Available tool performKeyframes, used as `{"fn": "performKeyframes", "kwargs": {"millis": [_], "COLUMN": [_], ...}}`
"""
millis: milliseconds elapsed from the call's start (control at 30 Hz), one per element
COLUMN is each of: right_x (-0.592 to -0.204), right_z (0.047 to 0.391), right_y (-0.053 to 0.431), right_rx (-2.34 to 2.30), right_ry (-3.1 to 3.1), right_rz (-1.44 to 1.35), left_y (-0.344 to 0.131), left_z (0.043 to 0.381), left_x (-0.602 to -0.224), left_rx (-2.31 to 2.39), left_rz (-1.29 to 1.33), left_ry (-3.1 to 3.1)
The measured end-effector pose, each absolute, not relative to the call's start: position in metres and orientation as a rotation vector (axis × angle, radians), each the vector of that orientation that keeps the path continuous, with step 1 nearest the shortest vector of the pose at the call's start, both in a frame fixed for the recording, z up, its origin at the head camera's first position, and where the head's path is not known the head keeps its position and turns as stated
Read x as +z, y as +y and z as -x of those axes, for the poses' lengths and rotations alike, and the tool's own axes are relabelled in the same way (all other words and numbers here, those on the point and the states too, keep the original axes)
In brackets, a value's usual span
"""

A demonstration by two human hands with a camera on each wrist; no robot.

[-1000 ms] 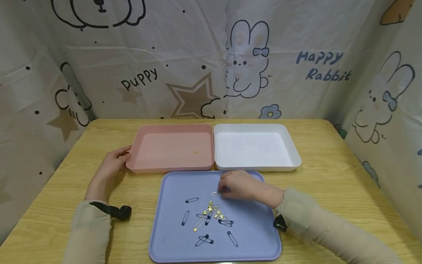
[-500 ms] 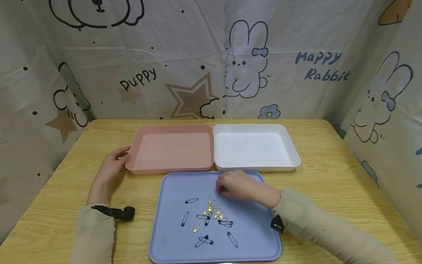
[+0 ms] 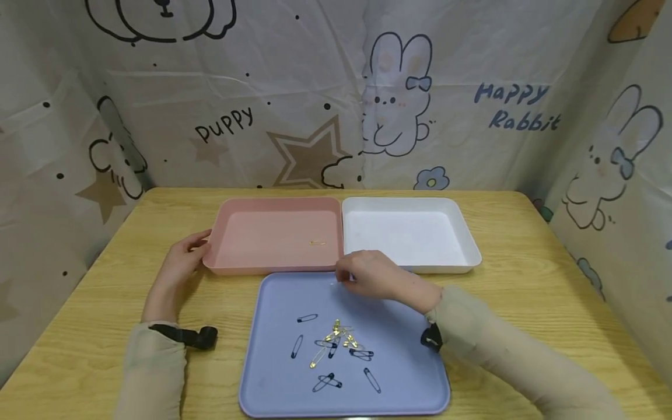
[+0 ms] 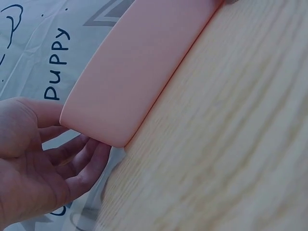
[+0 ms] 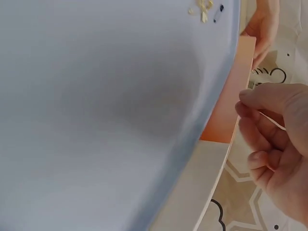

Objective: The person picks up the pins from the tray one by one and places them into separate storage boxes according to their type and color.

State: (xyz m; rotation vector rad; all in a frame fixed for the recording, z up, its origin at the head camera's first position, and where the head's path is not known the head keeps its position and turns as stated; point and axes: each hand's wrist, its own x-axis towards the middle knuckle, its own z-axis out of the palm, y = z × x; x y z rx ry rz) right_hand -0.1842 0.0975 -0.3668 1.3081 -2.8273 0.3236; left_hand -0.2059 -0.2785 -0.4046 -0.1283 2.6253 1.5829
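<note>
"How much is looking done?"
"Very little, I'd judge; one gold pin (image 3: 317, 242) is lying in the pink tray (image 3: 262, 233); a tangle of gold pins (image 3: 336, 331) and black pins (image 3: 331, 376) is lying on the blue tray (image 3: 283, 402), more black ones sitting around it; nearly everything is waiting there."
"What are the hands doing?"
"The left hand (image 3: 181, 261) is gripping the pink tray's left end; the right hand (image 3: 375, 274) is hovering by the blue tray's far edge, near the white tray (image 3: 409, 230), its thumb and finger pinching together."
"On something?"
"Seemingly on a thin pin (image 3: 332, 284); only a faint glint is showing, so I'm not making out its colour."
</note>
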Motion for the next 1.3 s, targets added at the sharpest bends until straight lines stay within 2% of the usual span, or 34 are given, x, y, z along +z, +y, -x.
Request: {"fn": "performKeyframes", "kwargs": {"millis": [500,1300], "right_x": [-0.365,-0.372], "right_z": [0.223,0.271], "right_y": [0.072,0.048], "right_rx": [0.445,0.385], "right_ry": [-2.748,-3.051], "right_rz": [-1.175,-0.870], "left_y": [-0.278,-0.278], "left_z": [0.205,0.206], "left_x": [-0.404,-0.405], "left_rx": [1.557,1.547], "left_rz": [0.127,0.131], "left_ry": [2.643,2.633]}}
